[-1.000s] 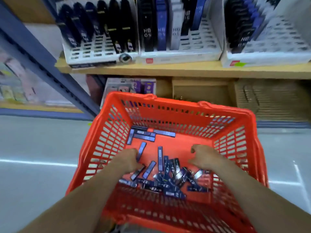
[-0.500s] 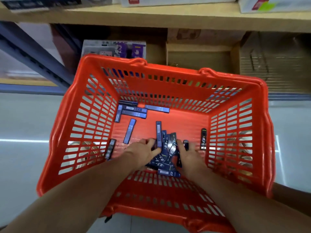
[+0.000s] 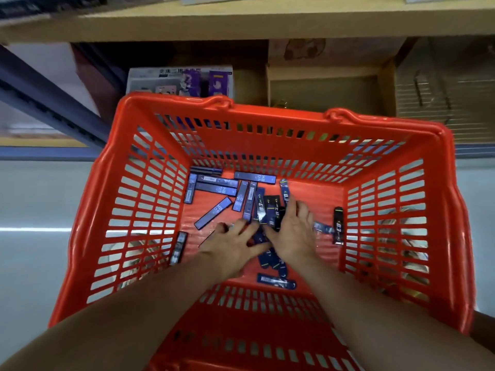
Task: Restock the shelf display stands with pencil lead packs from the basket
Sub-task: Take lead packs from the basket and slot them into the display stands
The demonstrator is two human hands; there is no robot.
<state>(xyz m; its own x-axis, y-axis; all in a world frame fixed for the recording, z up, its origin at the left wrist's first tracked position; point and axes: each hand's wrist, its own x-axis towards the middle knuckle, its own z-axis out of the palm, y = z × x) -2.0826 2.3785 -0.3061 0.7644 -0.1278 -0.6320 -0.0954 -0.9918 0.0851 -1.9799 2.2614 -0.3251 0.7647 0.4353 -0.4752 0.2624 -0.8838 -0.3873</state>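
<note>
Both in red slatted plastic basket: left hand & right hand side by side, fingers spread flat on heap of slim blue/black pencil lead packs; more packs loose beyond fingertips.

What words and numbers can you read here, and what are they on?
"HB", with small digits like "0.5": on the blue lead pack by the far wall of the orange basket.
"HB": on the slanted blue pack.
Big logo, maybe "E3", not sure: on the black pack.
Chinese characters on the box under the shelf: too blurred.
White label on the nearest pack: too small.
</note>
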